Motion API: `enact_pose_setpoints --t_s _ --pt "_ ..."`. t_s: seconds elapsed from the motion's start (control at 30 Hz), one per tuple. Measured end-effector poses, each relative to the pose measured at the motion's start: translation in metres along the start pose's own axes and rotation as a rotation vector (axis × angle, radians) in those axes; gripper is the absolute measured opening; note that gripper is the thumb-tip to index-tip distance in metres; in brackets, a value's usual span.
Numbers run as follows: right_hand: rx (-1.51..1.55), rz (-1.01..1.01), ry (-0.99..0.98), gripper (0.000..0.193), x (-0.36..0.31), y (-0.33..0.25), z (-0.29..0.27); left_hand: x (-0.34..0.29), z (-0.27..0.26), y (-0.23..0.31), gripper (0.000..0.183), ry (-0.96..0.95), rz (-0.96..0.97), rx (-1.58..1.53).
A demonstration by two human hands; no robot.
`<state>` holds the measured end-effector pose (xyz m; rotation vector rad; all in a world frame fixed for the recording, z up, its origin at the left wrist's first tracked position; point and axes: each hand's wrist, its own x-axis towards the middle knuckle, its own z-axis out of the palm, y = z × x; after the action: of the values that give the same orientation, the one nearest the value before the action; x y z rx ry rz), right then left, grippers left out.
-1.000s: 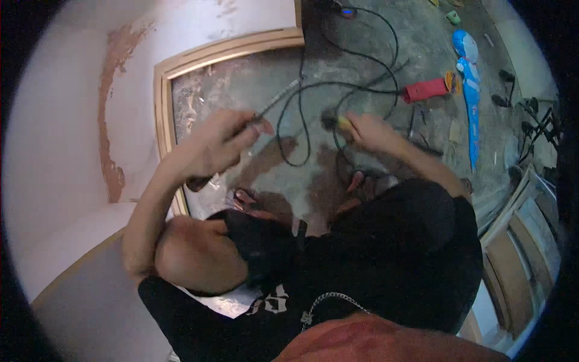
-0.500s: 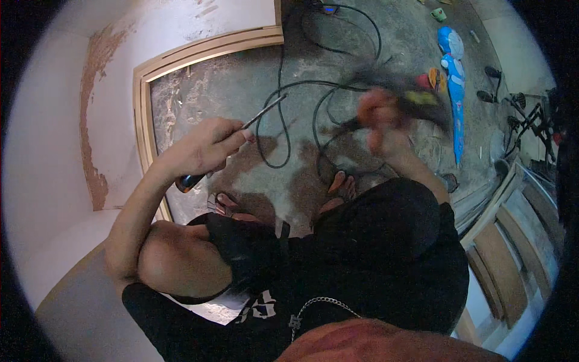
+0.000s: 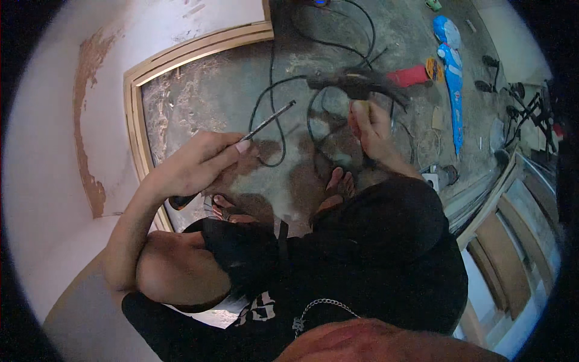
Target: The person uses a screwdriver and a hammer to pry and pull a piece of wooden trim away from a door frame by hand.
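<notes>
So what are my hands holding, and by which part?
Your left hand holds a thin-shafted tool between handle end and tip, thumb at the shaft. Your right hand grips a dark tool; blur hides where.

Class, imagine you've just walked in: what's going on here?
The person's left hand holds a slim metal tool, its tip pointing ahead and to the right. The right hand grips a dark tool, too blurred to name. A black cable lies looped on the floor, with a blue figure farther right.
</notes>
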<state>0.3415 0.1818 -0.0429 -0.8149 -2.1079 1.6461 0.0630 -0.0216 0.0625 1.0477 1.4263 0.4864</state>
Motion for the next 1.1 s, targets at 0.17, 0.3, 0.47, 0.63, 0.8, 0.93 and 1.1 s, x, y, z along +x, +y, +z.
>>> enact_pose_setpoints --t_s 0.17,0.3,0.47,0.63,0.8,0.93,1.1 --pt "0.444 -0.129 0.000 0.036 -0.011 -0.004 0.003 -0.003 0.001 0.003 0.041 0.009 -0.032 0.010" --pt "-0.303 -0.295 -0.085 0.031 -0.003 -0.022 -0.008 0.006 -0.001 0.015 0.041 -0.012 -0.013 0.123" --pt "-0.780 0.010 -0.142 0.032 0.017 0.004 -0.001 -0.003 0.005 0.008 0.041 -0.034 0.122 0.212" --pt "-0.389 -0.114 0.143 0.033 -0.011 -0.011 0.004 0.005 -0.001 0.008 0.047 -0.016 -0.064 0.061" --pt "-0.327 -0.150 -0.135 0.036 0.007 -0.038 0.001 -0.004 -0.003 0.007 0.046 -0.037 -0.033 -0.035" --pt "-0.697 -0.115 -0.057 0.036 0.033 -0.012 0.007 -0.016 -0.003 0.028 0.043 0.009 0.086 -0.067" --pt "-0.224 0.081 0.014 0.035 0.000 0.029 0.024 -0.037 -0.025 -0.017 0.043 0.334 0.096 -0.302"
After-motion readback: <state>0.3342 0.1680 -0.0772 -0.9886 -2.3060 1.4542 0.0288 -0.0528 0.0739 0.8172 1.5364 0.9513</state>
